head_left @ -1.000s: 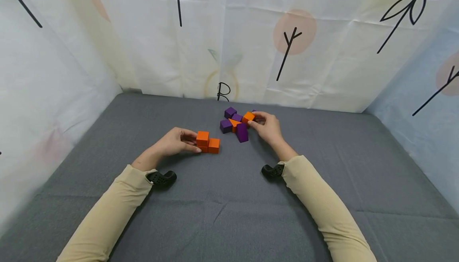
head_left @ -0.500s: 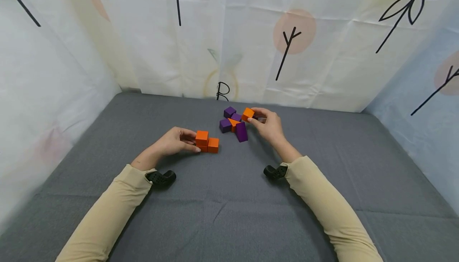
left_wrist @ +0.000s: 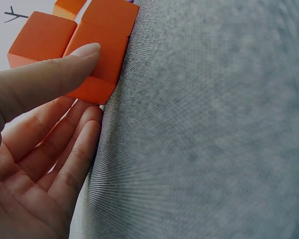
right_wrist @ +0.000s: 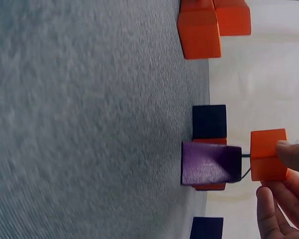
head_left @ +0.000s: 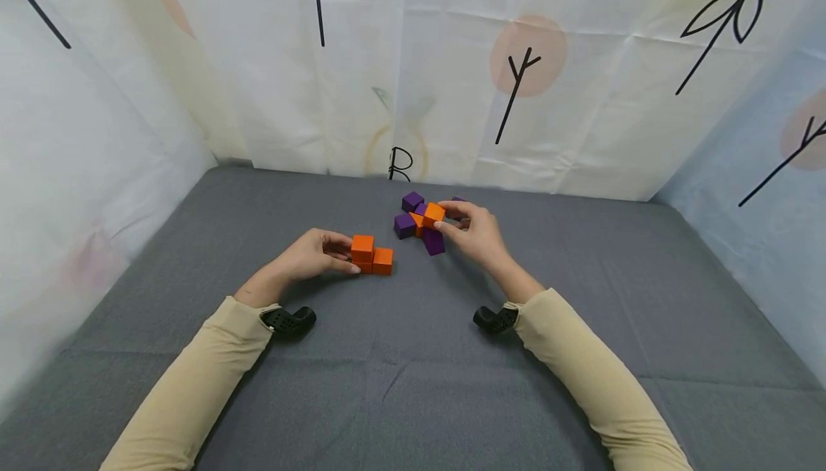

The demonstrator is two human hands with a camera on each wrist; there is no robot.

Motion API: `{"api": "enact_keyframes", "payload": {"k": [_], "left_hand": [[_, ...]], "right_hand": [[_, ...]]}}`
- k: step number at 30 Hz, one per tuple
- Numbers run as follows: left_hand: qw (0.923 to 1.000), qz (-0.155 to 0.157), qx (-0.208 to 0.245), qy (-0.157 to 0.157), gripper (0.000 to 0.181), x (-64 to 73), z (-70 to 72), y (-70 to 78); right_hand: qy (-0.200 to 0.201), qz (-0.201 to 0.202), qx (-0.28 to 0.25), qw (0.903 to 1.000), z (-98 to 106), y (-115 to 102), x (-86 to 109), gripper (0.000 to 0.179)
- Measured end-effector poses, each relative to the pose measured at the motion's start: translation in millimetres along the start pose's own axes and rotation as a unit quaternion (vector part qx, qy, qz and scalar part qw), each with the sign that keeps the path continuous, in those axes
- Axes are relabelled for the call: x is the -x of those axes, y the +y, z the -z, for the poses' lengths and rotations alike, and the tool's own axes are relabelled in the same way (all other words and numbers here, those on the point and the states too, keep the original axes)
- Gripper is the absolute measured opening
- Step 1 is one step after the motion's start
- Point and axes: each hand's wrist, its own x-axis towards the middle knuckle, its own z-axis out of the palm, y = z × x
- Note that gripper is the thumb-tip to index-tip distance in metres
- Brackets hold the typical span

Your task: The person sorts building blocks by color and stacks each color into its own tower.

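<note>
My right hand [head_left: 480, 234] pinches an orange cube [head_left: 434, 214] between thumb and fingertips. In the right wrist view that held cube [right_wrist: 268, 155] hangs above the table, apart from the purple block [right_wrist: 212, 164]. My left hand [head_left: 310, 252] is beside three orange cubes. One upper cube [head_left: 363, 247] sits on a lower cube [head_left: 364, 268], and a third cube [head_left: 383, 262] stands against their right side. Seen from the left wrist, the thumb [left_wrist: 65, 69] lies across the lower cube's face [left_wrist: 97, 59], while the other fingers curve behind it, their tips partly hidden.
Under and around the right hand lie purple cubes [head_left: 405, 225], an orange triangular block [head_left: 417, 222] and a tilted purple block [head_left: 434, 243]. Another purple piece [head_left: 459, 198] shows behind the right fingers. Grey cloth [head_left: 400, 399] covers the table; a printed curtain [head_left: 452, 120] closes the back.
My right hand has lifted the orange cube from among the purple blocks and carried it slightly left. The left hand and its three cubes have stayed in place.
</note>
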Motion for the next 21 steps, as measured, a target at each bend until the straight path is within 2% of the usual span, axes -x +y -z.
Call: {"api": "enact_keyframes", "payload": {"k": [10,21], "left_hand": [[1.0,-0.005,-0.002,-0.002,0.047,0.0,0.4,-2.1],[0.9999,-0.001,-0.011,0.003,0.047,1.5,-0.7,1.0]], "right_hand": [[-0.04,-0.002,-0.001,0.9992,-7.6,-8.5,6.0,0.039],[-0.083,0.027,0.0,0.9962,-13.9,-13.8,8.6,0.041]]}}
